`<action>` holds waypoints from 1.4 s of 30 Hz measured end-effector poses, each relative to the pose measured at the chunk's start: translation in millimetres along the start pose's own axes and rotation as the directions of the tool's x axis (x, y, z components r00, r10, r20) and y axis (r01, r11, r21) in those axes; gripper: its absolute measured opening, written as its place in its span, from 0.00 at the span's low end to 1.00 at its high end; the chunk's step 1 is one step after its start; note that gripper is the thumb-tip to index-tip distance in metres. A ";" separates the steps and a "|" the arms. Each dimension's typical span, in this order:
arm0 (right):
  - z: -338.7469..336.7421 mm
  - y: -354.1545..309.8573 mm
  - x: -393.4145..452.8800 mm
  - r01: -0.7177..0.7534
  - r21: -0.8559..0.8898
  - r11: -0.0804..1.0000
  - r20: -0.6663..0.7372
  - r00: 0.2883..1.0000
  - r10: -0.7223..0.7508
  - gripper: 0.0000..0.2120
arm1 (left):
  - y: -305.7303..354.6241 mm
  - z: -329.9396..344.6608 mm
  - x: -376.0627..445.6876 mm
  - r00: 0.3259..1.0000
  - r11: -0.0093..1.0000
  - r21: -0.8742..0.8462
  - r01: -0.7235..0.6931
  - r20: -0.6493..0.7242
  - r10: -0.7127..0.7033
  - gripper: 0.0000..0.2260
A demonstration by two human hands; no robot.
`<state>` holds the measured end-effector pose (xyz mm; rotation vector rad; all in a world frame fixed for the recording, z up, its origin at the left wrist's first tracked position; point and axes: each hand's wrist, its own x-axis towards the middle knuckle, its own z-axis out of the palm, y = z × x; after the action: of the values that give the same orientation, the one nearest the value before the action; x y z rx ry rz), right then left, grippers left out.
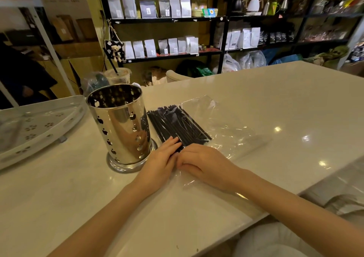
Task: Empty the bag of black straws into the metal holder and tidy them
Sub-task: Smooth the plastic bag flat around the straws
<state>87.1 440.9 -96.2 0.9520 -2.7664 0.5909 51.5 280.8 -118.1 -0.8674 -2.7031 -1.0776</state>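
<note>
A pale table (246, 103) filled the foreground, with shelves (167, 20) of bagged goods behind it. A white tray (35, 123) lay at the table's left edge. The shiny perforated holder (120, 126) stood upright on its round base, just left of the straws and empty as far as its mouth showed. A clear bag (222, 130) lay flat and crinkled on the table, the black straws (175, 125) bundled inside its left part. The left hand (159, 162) rested flat, fingers laid on the straws' near ends. The right hand (201, 164) sat beside it, fingers curled, seemingly pinching the bag's near end.
</note>
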 end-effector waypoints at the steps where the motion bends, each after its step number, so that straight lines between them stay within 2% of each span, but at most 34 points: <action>1: -3.9 0.0 -2.6 0.000 0.017 1.000 -0.003 1.000 0.000 0.08 | 0.4 0.7 0.0 1.000 1.000 0.016 0.004 0.007 -0.004 0.18; 4: -18.9 -0.1 -10.7 -0.075 0.083 0.994 -0.030 0.997 0.078 0.07 | 1.0 3.1 -0.6 1.000 0.997 0.074 0.002 0.025 -0.004 0.19; 7: -34.0 -3.9 -21.8 -0.099 0.065 0.993 -0.087 0.991 0.104 0.08 | 2.3 5.6 -1.8 0.999 0.991 0.131 -0.015 0.039 0.010 0.20; 10: -44.2 -11.1 -37.0 -0.031 -0.034 0.999 -0.167 0.986 0.025 0.11 | 2.9 6.2 -3.3 0.998 0.977 0.210 -0.046 0.041 0.038 0.20; 13: -46.5 -16.9 -55.0 0.031 -0.138 0.990 -0.210 0.976 -0.060 0.08 | 7.7 4.4 -3.0 0.999 0.971 0.239 -0.026 0.038 0.018 0.19; 16: -43.3 -20.3 -70.1 0.095 -0.267 0.959 -0.178 0.973 -0.146 0.04 | 17.9 3.3 2.3 0.999 0.967 0.252 0.032 0.023 -0.039 0.17; 18: -39.5 -22.3 -75.9 0.109 -0.317 0.942 -0.131 0.979 -0.157 0.08 | 27.2 3.0 8.6 0.998 0.968 0.244 0.062 0.008 -0.065 0.15; 20: -37.6 -23.3 -78.9 0.107 -0.328 0.938 -0.109 0.983 -0.151 0.07 | 36.8 6.3 14.8 0.999 0.967 0.252 -0.043 0.044 0.032 0.14; 21: -37.2 -25.1 -78.9 0.108 -0.326 0.939 -0.101 0.984 -0.148 0.06 | 41.0 10.0 18.1 0.988 0.958 0.252 -0.135 0.107 0.111 0.14; 23: -37.4 -28.8 -78.7 0.128 -0.300 0.945 -0.109 0.980 -0.168 0.07 | 47.6 20.7 21.6 0.933 0.931 0.208 -0.299 0.271 0.239 0.17; 25: -40.4 -32.3 -79.0 0.142 -0.259 0.955 -0.125 0.976 -0.179 0.07 | 47.2 30.6 23.3 0.866 0.870 0.241 -0.430 0.382 0.322 0.23; 27: -44.1 -29.0 -80.1 0.067 -0.129 0.989 -0.153 0.984 -0.087 0.11 | 50.6 34.9 22.8 0.840 0.841 0.232 -0.490 0.386 0.383 0.22; 29: -52.7 -15.1 -80.6 -0.087 0.033 0.996 -0.165 0.982 0.091 0.18 | 59.2 32.1 21.3 0.852 0.882 0.129 -0.453 0.353 0.386 0.18; 30: -56.3 -4.6 -80.3 -0.168 0.042 0.985 -0.151 0.973 0.172 0.21 | 64.1 30.5 19.5 0.861 0.891 0.118 -0.438 0.342 0.377 0.20; 32: -60.3 19.9 -79.0 -0.295 -0.103 0.950 -0.083 0.954 0.287 0.24 | 66.6 30.9 16.9 0.869 0.879 0.166 -0.448 0.315 0.383 0.22; 35: -55.0 47.9 -81.6 -0.356 -0.285 0.890 0.041 0.923 0.382 0.21 | 63.0 33.8 15.8 0.860 0.845 0.233 -0.481 0.310 0.405 0.18; 38: -47.4 57.9 -87.7 -0.335 -0.345 0.877 0.020 0.931 0.363 0.24 | 63.9 39.1 20.6 0.857 0.835 0.269 -0.481 0.344 0.383 0.14; 42: -44.7 61.0 -98.1 -0.300 -0.469 0.831 -0.109 0.953 0.283 0.16 | 68.4 51.2 40.9 0.883 0.849 0.286 -0.444 0.300 0.360 0.17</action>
<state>127.3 558.0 -101.3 0.4061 -2.8315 -0.0657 60.4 373.9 -103.0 -1.4812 -2.5786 -0.4125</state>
